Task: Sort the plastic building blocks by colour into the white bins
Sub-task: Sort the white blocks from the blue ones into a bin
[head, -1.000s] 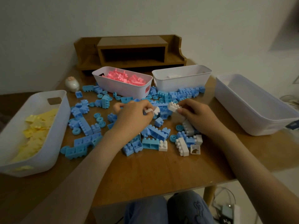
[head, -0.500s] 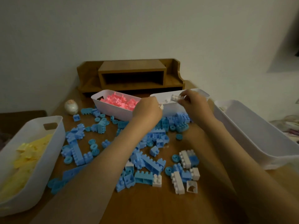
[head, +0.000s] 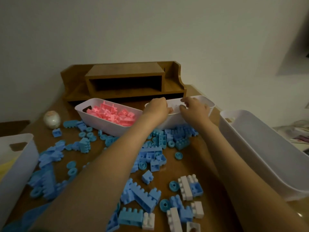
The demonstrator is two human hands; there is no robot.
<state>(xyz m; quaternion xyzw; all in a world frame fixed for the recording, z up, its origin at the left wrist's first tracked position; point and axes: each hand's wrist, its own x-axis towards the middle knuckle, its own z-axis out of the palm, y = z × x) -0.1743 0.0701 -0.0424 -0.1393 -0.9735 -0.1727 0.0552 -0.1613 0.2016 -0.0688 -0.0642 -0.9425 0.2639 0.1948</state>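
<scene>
We had both hands over the far white bin [head: 209,106]: left hand [head: 156,108] and right hand [head: 194,108] curled above its inside (whether either pinched a block, we could not tell). Blue blocks [head: 145,200] lay scattered over the wooden table [head: 207,164], white blocks [head: 184,187] near us. Pink blocks [head: 110,113] filled the neighbouring bin [head: 100,126].

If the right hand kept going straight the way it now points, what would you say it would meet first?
Probably the inside of the far white bin: the right hand already reaches over its near rim, pointing away and slightly left. Depth is hard to judge.
</scene>
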